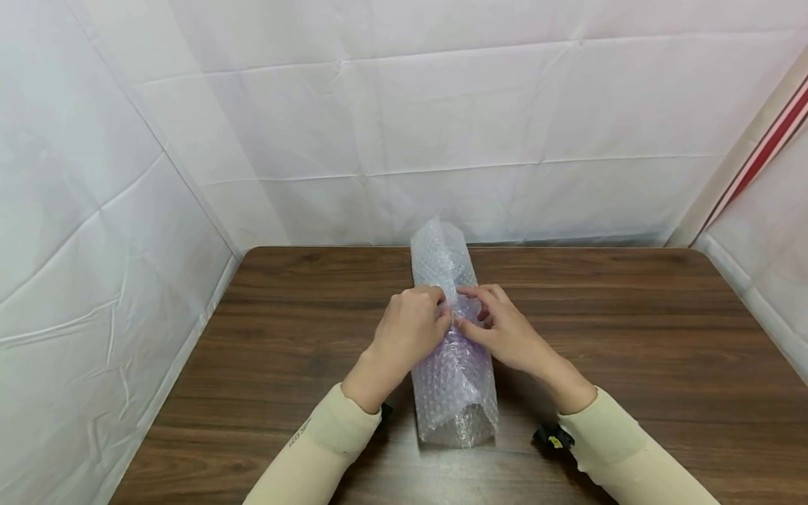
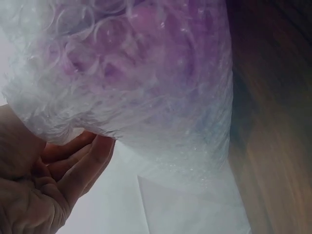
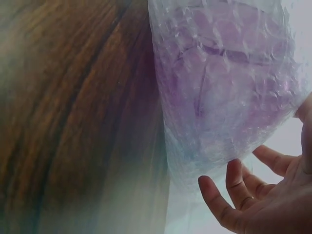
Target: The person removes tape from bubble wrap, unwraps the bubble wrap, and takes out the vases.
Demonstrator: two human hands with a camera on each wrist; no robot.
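Observation:
A long roll of clear bubble wrap [image 1: 451,393] lies on the table, pointing away from me. Something purple [image 3: 219,83] shows through its layers; the bubbles blur its shape. On the roll's left side, my left hand [image 1: 413,324] pinches the upper edge of the wrap near mid-length. In the left wrist view, the fingers [image 2: 95,161] bend behind that edge, and the tips are hidden. From the right, my right hand [image 1: 508,330] touches the top of the wrap with thumb and index finger. The right wrist view shows its other fingers [image 3: 234,180] spread and slightly bent beside the film.
The dark wooden table [image 1: 631,337] extends on both sides of the roll. White cloth [image 1: 442,112] hangs behind and at the sides. The roll's far end reaches the table's back edge. A small black device [image 1: 554,438] sits at my right wrist.

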